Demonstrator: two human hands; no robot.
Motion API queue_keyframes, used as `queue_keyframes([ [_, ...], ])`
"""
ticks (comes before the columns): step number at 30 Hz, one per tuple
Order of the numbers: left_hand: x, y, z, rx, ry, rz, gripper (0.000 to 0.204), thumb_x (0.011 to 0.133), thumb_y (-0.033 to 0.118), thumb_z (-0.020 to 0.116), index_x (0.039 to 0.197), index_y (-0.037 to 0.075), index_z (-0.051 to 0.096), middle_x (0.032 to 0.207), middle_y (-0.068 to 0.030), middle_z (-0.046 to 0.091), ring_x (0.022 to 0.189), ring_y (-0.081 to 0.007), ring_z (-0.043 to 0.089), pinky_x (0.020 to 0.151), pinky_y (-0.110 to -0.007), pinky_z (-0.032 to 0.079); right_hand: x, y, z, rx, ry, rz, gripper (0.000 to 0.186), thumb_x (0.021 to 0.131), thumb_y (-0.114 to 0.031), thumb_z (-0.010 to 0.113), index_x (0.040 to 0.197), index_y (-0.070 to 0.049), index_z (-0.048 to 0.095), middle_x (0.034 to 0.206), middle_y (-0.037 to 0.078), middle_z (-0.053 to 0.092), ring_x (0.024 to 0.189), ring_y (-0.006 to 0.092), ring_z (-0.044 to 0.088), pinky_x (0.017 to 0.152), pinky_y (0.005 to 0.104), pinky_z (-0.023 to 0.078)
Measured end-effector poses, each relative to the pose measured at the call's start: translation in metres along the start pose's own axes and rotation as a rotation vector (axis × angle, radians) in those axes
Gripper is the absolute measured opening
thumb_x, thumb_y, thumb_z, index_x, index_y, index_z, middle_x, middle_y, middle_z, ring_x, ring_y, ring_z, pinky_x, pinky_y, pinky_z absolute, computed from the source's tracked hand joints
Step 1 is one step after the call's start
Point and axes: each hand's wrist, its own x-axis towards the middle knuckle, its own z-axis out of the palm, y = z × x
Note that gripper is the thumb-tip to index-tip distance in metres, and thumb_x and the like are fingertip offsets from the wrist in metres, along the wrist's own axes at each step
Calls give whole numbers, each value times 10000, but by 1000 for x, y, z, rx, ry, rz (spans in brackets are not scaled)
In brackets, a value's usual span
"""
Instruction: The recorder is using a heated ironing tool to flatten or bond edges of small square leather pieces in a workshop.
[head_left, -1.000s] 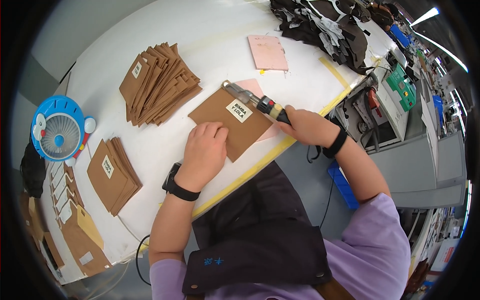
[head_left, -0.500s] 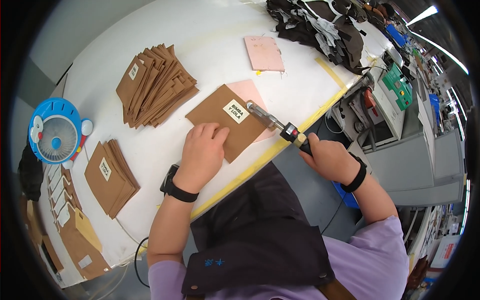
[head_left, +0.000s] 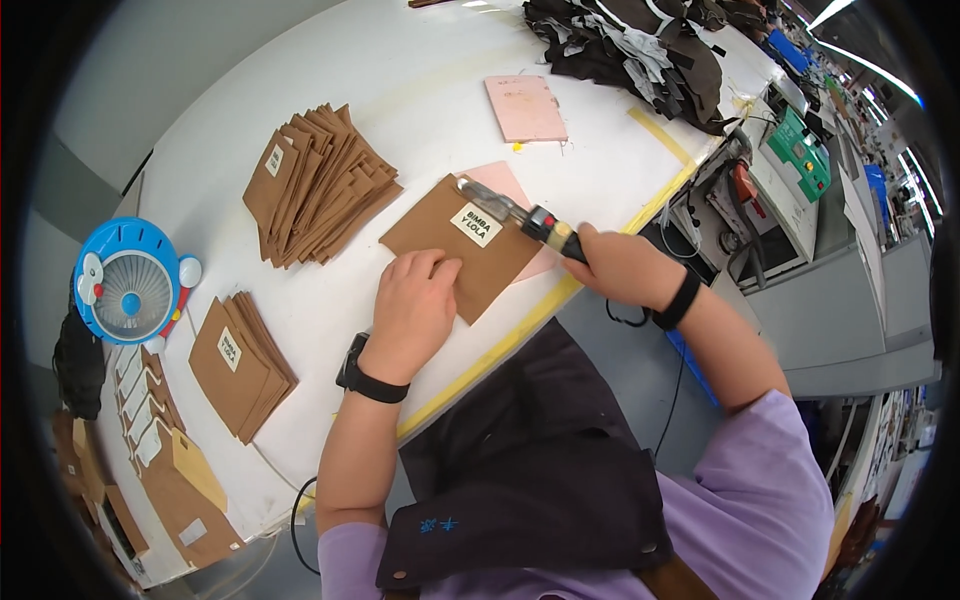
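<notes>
A flat brown piece [head_left: 495,275] with a white printed label [head_left: 476,225] lies tilted on the table in front of me. It partly covers a pink sheet [head_left: 500,178]. My left hand [head_left: 412,305] rests on its left lower part, fingers laid on the surface and gripping nothing. My right hand [head_left: 628,266] is closed round the black handle of a hand tool [head_left: 500,204] with a shiny metal head and a red button. The metal head is over the upper part of the piece, just above the label; whether it touches cannot be told.
A fanned stack of brown pieces [head_left: 320,190] stands farther left, with a smaller stack [head_left: 240,365] nearer. A blue fan [head_left: 130,280] is at the left edge. Beyond lie a pink booklet [head_left: 526,110] and dark scraps [head_left: 640,60]. Yellow tape [head_left: 480,362] marks the table edge.
My right hand has moved the tool up and left, from the right edge of the brown piece to above the label. My left hand stays on the piece.
</notes>
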Motion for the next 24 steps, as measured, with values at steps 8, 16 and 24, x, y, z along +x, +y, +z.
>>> queue_keyframes([
  [8,1,-3,-1,2,-12,-11,302,831,12,672,1130,49,685,1156,-118,639,1115,-323,598,966,-437,495,-83,5,-10,4,-148,142,404,1013,-378,586,1062,9,479,763,218,663,715,430,678,643,516,537],
  [16,0,0,-1,-1,-15,2,300,826,13,676,1124,48,684,1146,-117,637,1109,-323,600,946,-435,500,10,3,-8,79,-56,-32,441,1024,-394,565,1060,41,506,798,249,663,778,451,666,711,509,532],
  [24,10,2,-13,-26,-141,-14,296,856,36,658,1151,46,680,1157,-118,635,1122,-326,590,949,-435,498,17,6,2,59,1,-32,442,1017,-399,546,1030,43,547,881,250,704,825,445,693,749,517,552],
])
